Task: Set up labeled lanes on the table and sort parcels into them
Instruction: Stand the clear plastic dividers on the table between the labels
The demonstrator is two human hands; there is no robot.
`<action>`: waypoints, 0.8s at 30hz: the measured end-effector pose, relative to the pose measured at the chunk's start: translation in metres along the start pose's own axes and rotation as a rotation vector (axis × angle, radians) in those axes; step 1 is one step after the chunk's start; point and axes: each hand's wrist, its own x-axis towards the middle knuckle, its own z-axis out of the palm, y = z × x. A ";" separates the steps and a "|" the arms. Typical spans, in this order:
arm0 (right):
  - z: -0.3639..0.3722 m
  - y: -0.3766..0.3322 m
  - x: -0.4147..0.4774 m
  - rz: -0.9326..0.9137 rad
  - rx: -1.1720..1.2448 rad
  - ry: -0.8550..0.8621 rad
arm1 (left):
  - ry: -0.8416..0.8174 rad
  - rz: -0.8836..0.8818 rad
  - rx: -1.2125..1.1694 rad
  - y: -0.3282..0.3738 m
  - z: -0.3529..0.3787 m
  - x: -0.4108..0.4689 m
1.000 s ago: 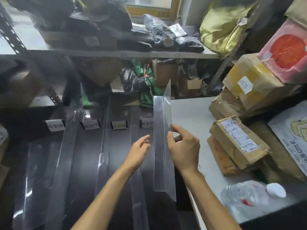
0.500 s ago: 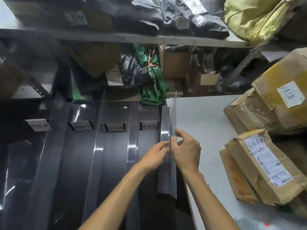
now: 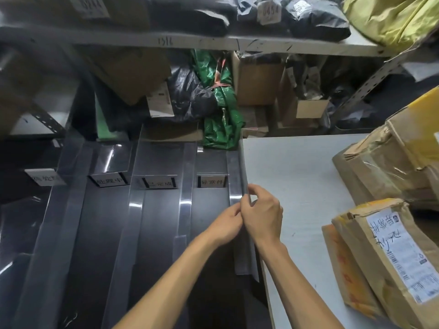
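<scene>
Left hand (image 3: 225, 224) fingertips hidden behind right hand (image 3: 262, 216).

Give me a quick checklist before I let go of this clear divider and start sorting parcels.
1. Grip: left hand and right hand both pinch the clear divider: ok.
2. Divider runs along the edge of the white table: ok.
3. Divider base lying flat on the dark mat: cannot tell.
4. Nearest lane label in place beside the divider: ok.
5. Parcels waiting on the white table: ok.
</scene>
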 end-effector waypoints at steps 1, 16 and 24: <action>0.001 0.001 0.001 0.002 0.003 -0.004 | 0.000 -0.010 -0.005 -0.001 0.001 0.002; 0.007 0.021 0.020 0.050 -0.008 -0.032 | 0.013 -0.054 -0.045 -0.011 0.013 0.027; 0.008 0.017 0.025 0.063 -0.030 -0.150 | 0.055 -0.024 -0.145 -0.014 0.020 0.039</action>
